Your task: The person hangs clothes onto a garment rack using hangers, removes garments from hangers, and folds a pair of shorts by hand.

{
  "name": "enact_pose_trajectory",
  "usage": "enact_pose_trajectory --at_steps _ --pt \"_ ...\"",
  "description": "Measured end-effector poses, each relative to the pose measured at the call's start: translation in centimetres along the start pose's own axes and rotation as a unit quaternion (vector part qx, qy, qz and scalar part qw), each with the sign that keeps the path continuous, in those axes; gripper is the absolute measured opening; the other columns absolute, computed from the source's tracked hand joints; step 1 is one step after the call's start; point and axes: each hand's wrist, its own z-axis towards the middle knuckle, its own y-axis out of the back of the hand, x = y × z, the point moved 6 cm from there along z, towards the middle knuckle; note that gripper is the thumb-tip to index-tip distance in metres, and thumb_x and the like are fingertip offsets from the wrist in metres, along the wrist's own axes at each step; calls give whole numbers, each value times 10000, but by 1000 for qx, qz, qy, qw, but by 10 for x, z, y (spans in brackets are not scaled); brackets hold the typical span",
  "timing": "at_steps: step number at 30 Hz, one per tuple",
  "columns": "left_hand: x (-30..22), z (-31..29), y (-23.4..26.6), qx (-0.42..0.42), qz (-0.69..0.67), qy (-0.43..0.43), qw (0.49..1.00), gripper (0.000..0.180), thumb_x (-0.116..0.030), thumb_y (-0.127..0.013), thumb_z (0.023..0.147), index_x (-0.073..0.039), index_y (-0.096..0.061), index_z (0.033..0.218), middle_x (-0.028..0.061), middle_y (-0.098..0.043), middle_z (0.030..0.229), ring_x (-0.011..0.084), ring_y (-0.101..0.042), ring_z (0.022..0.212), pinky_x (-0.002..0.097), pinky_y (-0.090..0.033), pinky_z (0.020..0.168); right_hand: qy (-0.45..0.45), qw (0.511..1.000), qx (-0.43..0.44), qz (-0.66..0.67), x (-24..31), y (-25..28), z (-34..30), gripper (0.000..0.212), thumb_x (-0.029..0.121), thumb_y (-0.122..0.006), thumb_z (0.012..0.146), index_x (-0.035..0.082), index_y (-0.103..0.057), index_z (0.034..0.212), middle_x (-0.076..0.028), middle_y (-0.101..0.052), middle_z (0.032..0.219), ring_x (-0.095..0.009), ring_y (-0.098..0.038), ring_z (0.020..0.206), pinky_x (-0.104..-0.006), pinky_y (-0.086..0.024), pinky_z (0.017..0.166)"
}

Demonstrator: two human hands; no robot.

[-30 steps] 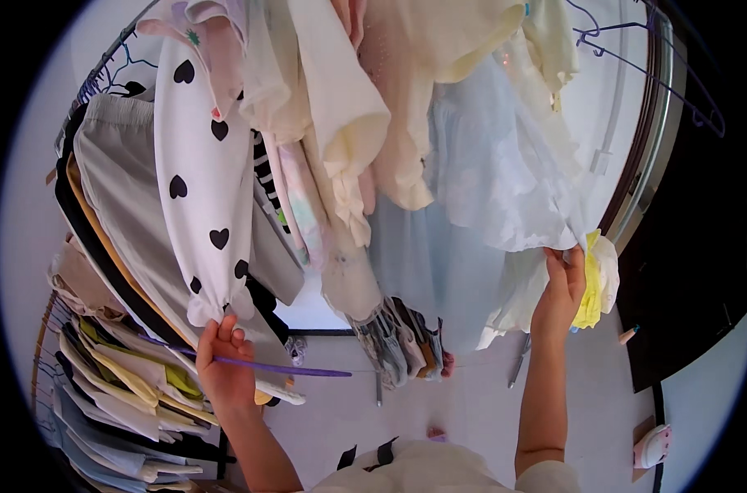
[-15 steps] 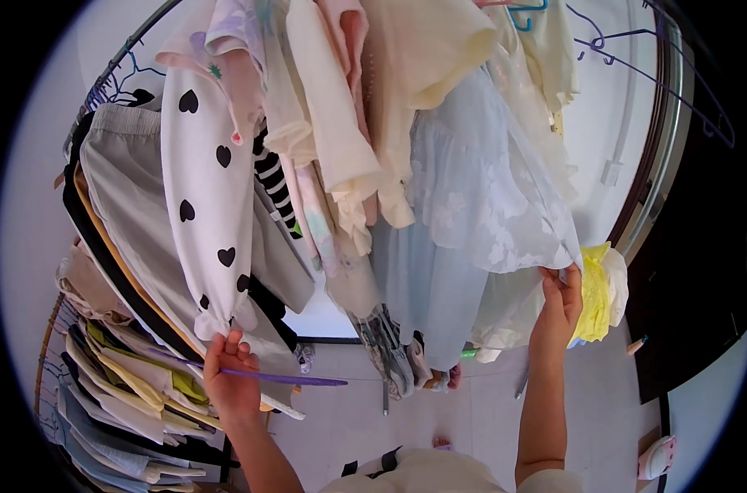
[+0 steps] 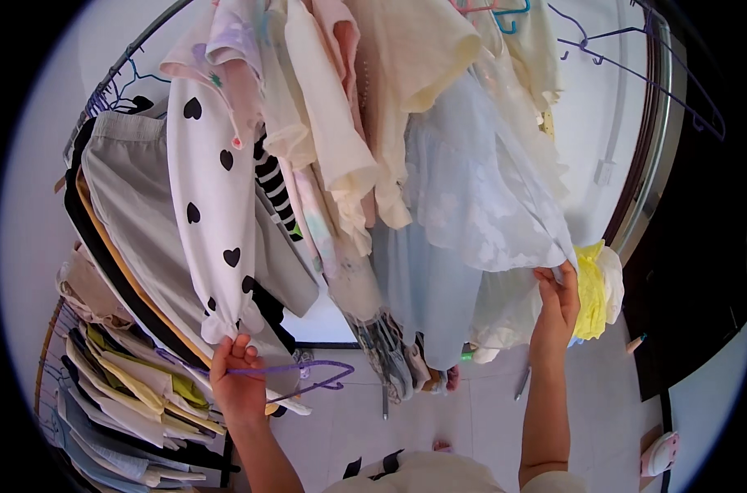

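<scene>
Your two hands each have one piece of clothing: your left hand [image 3: 239, 370] pinches the gathered end of one white sleeve [image 3: 205, 185] printed with black hearts, at least six of them showing, and your right hand [image 3: 555, 304] pinches the lower corner of one sheer pale blue garment [image 3: 505, 214]. Both sets of fingers are closed on cloth. The sleeve hangs near the left end of the upper rail [image 3: 133, 47], its gathered end lowest; the pale blue garment hangs well to its right, its hem drawn out toward your right hand. One purple hanger [image 3: 287, 366] lies across your left palm; you cannot tell from here how firmly it is held. Just left of the sleeve hangs one pair of grey trousers [image 3: 127, 168], and just right of it one black-and-white striped piece [image 3: 276, 191]. Between your hands hang several cream and pink garments [image 3: 332, 131], too overlapped to count. Beyond your right hand is one yellow cloth [image 3: 589, 296]. Below the upper rail's left end, a second rail [image 3: 43, 361] carries a packed row of clothes [image 3: 131, 370], also too crowded to count.
</scene>
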Motion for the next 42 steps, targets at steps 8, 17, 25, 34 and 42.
enact_pose_trajectory --at_steps 8,17,25,34,42 --pt "4 -8 4 -32 24 -1 999 114 -148 -513 870 -52 -571 894 76 -646 829 118 -547 620 234 -450 568 -41 997 13 -65 -6 13 -3 427 30 -471 846 7 -405 1267 -94 -547 1046 -141 -523 970 -270 -377 879" --pt "-6 -6 -2 71 31 -3 997 136 -136 -456 907 -29 -526 955 104 -623 928 112 -480 583 253 -464 575 -16 996 88 -26 13 -6 11 395 7 -481 836 -18 -432 1226 -95 -563 1020 -144 -541 953 -259 -408 863" --pt "2 -11 -5 96 8 35 995 129 -131 -443 919 -23 -510 901 57 -535 746 109 -456 578 233 -399 550 -14 995 97 -26 13 -4 0 387 -11 -471 832 -11 -435 1217 -75 -552 1025 -136 -539 941 -246 -410 848" --pt "8 -10 -13 114 -32 58 991 121 -94 -426 921 -17 -455 833 26 -410 615 96 -360 520 234 -319 505 -2 992 128 -14 3 -8 -4 393 -5 -488 801 39 -463 1191 -55 -551 1019 -120 -538 927 -229 -416 773" --pt "15 -8 -16 118 -17 67 991 136 -90 -422 923 -30 -444 802 2 -353 575 86 -299 500 235 -263 495 -14 990 139 -12 5 -12 -10 420 -24 -460 825 8 -423 1242 -50 -497 1135 -130 -507 983 -248 -393 864"
